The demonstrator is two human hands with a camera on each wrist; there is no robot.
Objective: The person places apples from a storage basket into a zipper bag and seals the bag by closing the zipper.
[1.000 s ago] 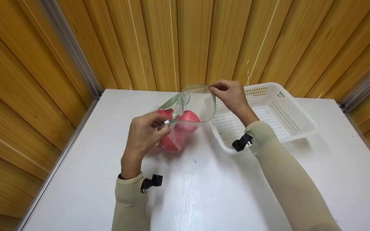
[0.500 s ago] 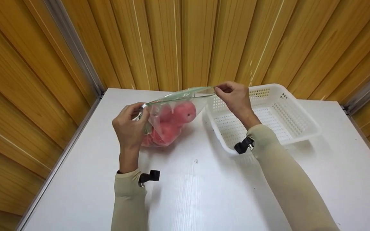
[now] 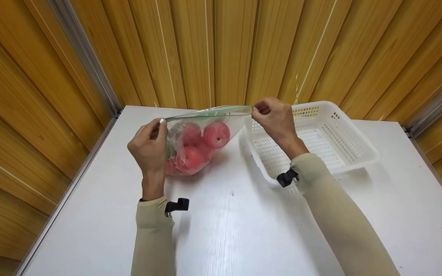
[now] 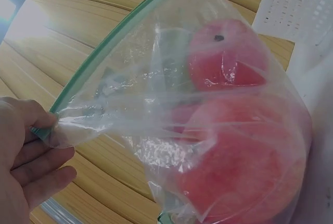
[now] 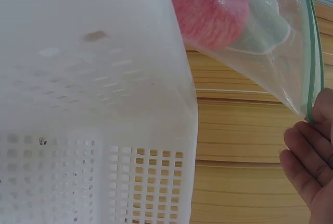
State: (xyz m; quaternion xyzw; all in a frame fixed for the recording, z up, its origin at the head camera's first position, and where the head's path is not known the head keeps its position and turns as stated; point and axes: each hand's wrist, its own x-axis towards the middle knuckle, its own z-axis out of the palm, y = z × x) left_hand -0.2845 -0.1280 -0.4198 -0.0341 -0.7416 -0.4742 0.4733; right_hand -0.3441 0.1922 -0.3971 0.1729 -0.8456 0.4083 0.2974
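Observation:
A clear zip bag with a green zip strip is stretched between both hands. Inside it sit several red apples, bunched at the bag's lower left; one large apple fills the low part of the left wrist view. My left hand pinches the left end of the strip, where a small white slider shows at the fingertips. With thumb and forefinger my right hand pinches the opposite end of the strip. In the right wrist view the green strip runs taut down to those fingers.
A white perforated plastic basket stands right of the bag, partly under my right forearm. The white table ends at a yellow wood-plank wall at the back, with more planks along the left.
My left hand has moved left and away from the right hand, with the slider at its fingertips. The bag's mouth has gone from a wide loop to a nearly straight, flattened line.

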